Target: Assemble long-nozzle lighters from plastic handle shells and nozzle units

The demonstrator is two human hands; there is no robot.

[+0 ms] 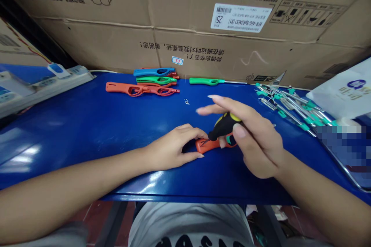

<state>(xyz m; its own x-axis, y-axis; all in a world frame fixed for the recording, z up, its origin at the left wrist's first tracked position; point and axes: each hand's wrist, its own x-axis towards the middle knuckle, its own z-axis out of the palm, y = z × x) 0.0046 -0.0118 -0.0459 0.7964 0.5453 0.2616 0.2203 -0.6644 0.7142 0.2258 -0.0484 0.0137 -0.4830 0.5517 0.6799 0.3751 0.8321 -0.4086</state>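
Observation:
An orange utility lighter (212,145) lies on the blue table in front of me, a teal piece showing in its trigger opening. My left hand (179,146) pinches the lighter's rounded end between thumb and fingers. In my right hand (255,139) is a screwdriver (223,126) with a black and yellow handle, gripped by the thumb and some fingers while others stretch out. The screwdriver's thin shaft slants down to the slot near the lighter's rounded end. Part of the lighter is hidden behind my right hand.
Several orange, green and blue lighter casings (156,80) are stacked at the back left. A green lighter with a metal rod (204,81) lies by the cardboard box (185,7). Metal rods with teal parts (298,110) are piled right, near a white bag (342,88). A power strip (43,90) sits left.

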